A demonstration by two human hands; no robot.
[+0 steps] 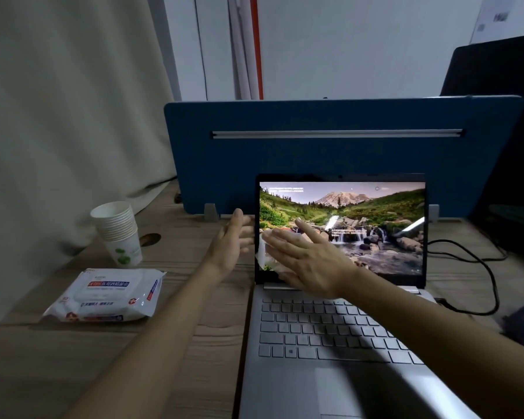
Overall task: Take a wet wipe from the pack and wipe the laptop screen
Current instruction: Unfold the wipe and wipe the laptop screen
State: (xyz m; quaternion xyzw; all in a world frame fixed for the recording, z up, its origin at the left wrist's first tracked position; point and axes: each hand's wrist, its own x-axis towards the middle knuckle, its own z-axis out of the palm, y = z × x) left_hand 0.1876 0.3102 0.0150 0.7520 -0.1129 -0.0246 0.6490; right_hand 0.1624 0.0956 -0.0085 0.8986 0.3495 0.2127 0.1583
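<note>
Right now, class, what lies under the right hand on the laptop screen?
A white wet wipe, pressed flat against the laptop screen by the right hand. Only its left edge shows past the hand; the rest, and the picture behind it, are covered.

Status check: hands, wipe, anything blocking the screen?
Left hand open at left edge of screen. Right hand flat, pressing wipe on the screen's lower left. Pack and cups off to the left, nothing blocking.

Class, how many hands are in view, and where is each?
2. The left hand is at the left edge of the screen; the right hand presses a wipe on its lower left.
</note>
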